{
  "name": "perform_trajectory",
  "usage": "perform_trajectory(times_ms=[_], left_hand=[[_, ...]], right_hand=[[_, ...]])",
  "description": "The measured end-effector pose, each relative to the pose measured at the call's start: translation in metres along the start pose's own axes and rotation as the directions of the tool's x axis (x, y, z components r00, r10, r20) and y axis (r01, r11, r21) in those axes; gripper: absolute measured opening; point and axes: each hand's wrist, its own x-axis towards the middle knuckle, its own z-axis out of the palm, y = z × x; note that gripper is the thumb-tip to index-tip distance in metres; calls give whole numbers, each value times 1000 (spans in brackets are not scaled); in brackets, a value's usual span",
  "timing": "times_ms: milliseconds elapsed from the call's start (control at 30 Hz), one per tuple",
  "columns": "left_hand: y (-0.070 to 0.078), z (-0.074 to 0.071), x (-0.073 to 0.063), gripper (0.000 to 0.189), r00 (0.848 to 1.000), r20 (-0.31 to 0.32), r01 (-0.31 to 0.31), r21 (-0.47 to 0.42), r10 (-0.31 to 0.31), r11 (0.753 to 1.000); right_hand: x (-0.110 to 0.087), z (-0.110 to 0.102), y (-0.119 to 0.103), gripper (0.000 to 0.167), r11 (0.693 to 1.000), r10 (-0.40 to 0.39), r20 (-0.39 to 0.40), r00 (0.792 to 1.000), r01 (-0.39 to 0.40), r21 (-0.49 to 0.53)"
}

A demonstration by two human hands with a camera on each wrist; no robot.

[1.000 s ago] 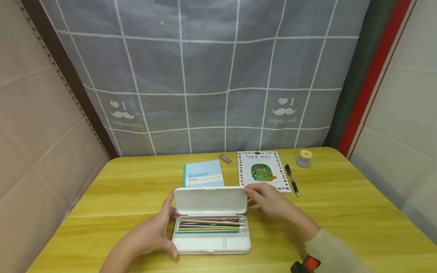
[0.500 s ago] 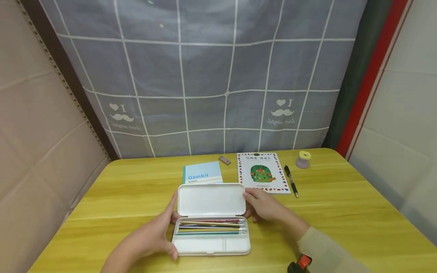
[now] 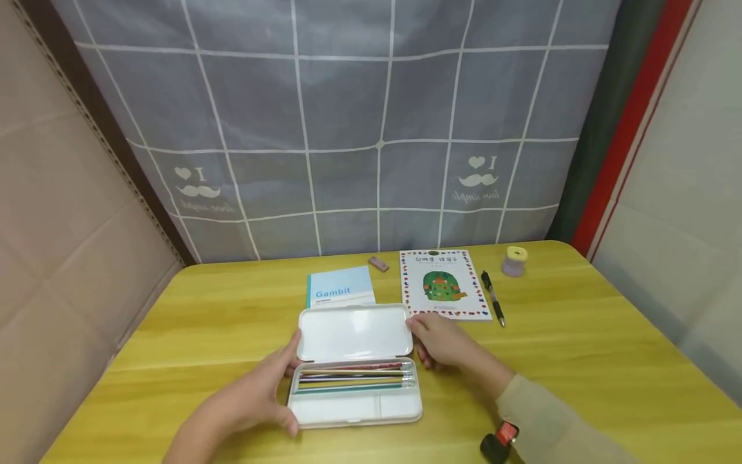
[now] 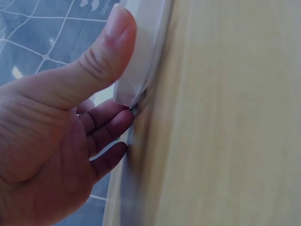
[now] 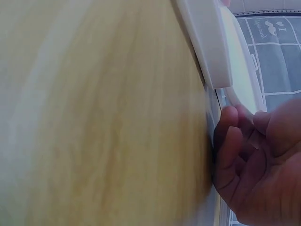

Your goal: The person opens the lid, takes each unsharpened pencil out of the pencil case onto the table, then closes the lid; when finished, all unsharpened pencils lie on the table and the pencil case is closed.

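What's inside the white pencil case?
Several pencils lie lengthwise along the far part of the white pencil case. They cover whatever is directly beneath them, so that can't be seen.

The white lid (image 3: 355, 332) hides the near edge of the blue notebook (image 3: 342, 285). The head view cuts off the right sleeve (image 3: 547, 415) and the near part of the worktop (image 3: 591, 361).

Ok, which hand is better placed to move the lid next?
Probably the right hand: it grips the lid near a corner, while the left hand holds the case by its left end.
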Motion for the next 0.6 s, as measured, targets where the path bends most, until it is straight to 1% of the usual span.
perform_trajectory(times_ms=[100, 200, 267, 333, 400, 467, 533, 600], left_hand=[[0, -1, 1, 155, 1000, 11, -4, -4, 4, 1000], [3, -3, 3, 155, 1000, 11, -4, -4, 4, 1000], [4, -4, 4, 155, 1000, 8, -3, 2, 3, 1000], [5, -5, 5, 155, 1000, 3, -4, -2, 4, 1000], [5, -5, 6, 155, 1000, 2, -9, -2, 9, 1000], [4, -5, 5, 155, 1000, 5, -3, -10, 4, 1000], [3, -4, 5, 155, 1000, 6, -1, -10, 1, 1000], [2, -3, 4, 155, 1000, 5, 2, -7, -2, 1000]], right_hand=[[-1, -2, 0, 40, 999, -9, -10, 1000, 9, -35], [-6, -6, -3, 27, 997, -50, -91, 995, 44, -65], [-10, -8, -4, 20, 993, -99, -141, 985, 89, -71], [-14, -9, -5, 18, 983, -173, -158, 972, 161, -87], [-18, -8, -6, 15, 964, -262, -105, 959, 254, -81], [-22, -7, -7, 9, 936, -344, -23, 939, 340, -90], [-25, -6, -8, 6, 905, -403, 65, 913, 408, -122], [-27, -3, -10, 10, 875, -437, 135, 889, 455, -163]])
